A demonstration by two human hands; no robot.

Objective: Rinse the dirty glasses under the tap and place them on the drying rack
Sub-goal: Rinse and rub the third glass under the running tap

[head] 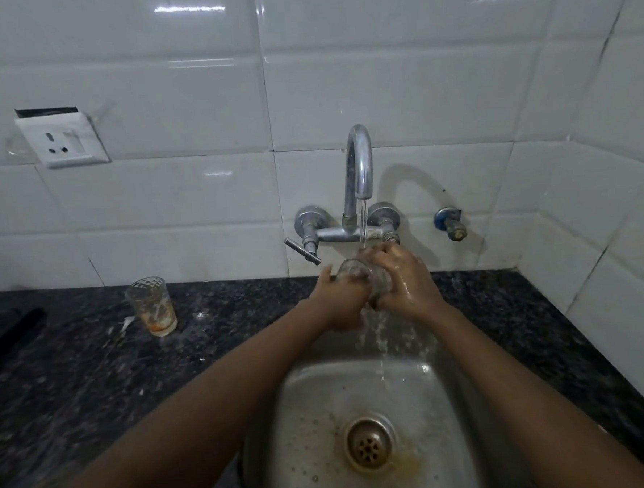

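Both my hands hold one clear glass (356,271) under the running tap (359,166), above the back of the steel sink (307,403). My left hand (341,299) grips the glass from the left, near its rim. My right hand (403,280) wraps round it from the right, and its fingers cover most of the body. Water pours over the glass and both hands and splashes into the sink. A second glass (152,307), dirty with orange residue at its bottom, stands upright on the dark counter to the left.
The dark granite counter (94,371) surrounds the sink. A black object (9,334) lies at the far left edge. On the tiled wall are a socket (61,141) and a small blue valve (449,222). The tap's lever (302,250) juts left. No drying rack is in view.
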